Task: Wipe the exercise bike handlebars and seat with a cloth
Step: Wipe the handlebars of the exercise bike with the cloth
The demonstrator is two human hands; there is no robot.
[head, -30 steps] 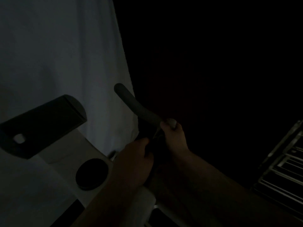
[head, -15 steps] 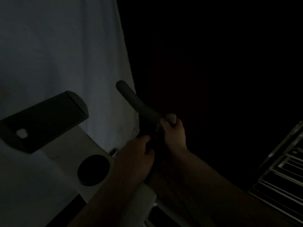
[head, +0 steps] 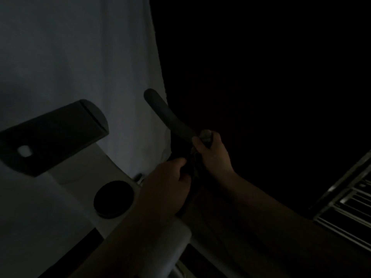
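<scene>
**Both hands closed on a dark handlebar in a dim room**

Although the room was very dark, the two forearms could be made out reaching up from the bottom edge toward the bike's handlebar. The left hand (head: 166, 187) lay nearest, its fingers curled tight around something dark at the lower part of the bar; whether that was the bar itself or a fold of cloth could not be told. Just beyond its knuckles, the right hand (head: 212, 153) gripped the handlebar (head: 168, 115), thumb and fingers wrapped closed, with a small pale patch of what seemed to be the cloth (head: 205, 135) showing at the fingertips. The rest of the cloth was lost in shadow between the two hands.

Past the right hand's fingertips the handlebar rose and curved away to the left, ending in a rounded tip. To the left of the left hand's fingers sat a round black knob (head: 113, 199) on the pale frame, and farther left a dark console (head: 52, 135) tilted upward. Behind these hung a pale curtain (head: 80, 57). Well to the right of the hands stood a metal rack (head: 349, 201).
</scene>
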